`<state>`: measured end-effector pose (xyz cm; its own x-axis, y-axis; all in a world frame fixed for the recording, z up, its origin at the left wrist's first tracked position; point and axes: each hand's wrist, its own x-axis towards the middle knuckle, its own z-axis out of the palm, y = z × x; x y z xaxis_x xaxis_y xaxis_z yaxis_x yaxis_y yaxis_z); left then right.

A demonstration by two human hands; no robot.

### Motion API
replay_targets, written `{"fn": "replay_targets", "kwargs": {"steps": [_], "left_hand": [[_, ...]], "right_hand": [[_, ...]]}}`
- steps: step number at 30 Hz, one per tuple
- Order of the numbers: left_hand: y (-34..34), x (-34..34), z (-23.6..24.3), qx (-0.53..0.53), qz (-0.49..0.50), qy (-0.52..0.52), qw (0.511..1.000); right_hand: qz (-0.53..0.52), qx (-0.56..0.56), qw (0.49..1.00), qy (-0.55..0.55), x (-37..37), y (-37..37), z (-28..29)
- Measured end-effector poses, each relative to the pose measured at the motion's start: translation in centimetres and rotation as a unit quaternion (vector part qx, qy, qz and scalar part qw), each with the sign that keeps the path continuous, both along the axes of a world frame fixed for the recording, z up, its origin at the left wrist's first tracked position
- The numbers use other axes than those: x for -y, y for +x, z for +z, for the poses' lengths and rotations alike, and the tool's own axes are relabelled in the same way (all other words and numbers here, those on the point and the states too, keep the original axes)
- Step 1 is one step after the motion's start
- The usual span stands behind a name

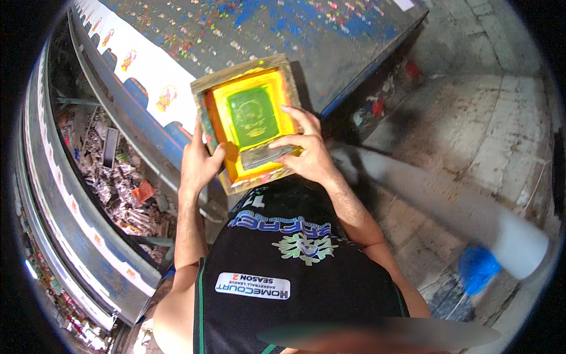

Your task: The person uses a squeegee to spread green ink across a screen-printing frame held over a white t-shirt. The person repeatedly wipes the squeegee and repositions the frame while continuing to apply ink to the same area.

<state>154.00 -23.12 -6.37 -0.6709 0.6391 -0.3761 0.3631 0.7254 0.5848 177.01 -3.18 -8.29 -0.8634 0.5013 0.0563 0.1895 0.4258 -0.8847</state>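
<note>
Long dark-grey table with a blue edge [339,68] here, splattered with blue, red and yellow paint. A white strip with red-and-yellow printed figures [143,75] lies along its left side. Second long grey table [76,177] over left has a white strip with small orange prints [86,223]. Grey slab floor [454,112]: long whitish cylinder [436,189], crumpled blue plastic [477,268], red scraps [377,107].

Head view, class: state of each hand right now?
Left hand: closed, holding the wooden frame.
Right hand: closed, holding the grey bar inside it.
</note>
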Motion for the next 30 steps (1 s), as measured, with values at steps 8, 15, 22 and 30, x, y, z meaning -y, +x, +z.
{"fn": "replay_targets", "kwargs": {"steps": [8,15,22,30], "left_hand": [[-4.5,-7.2,3.2,-0.001,0.078,0.015,0.997],[-4.5,-19.0,7.8,0.012,0.095,-0.065,0.993],[-2.7,-28.9,8.6,0.031,0.148,-0.069,0.986],[3.1,-51.5,7.5,-0.018,0.06,-0.06,0.996]], "right_hand": [[0.091,0.0,0.996,-0.004,-10.3,-8.3,3.5],[0.107,0.004,0.994,-0.03,-22.1,-9.9,4.5],[0.135,-0.029,0.987,-0.082,-33.5,-9.3,4.7],[0.076,-0.049,0.995,-0.031,-54.5,-0.9,3.9]]}}
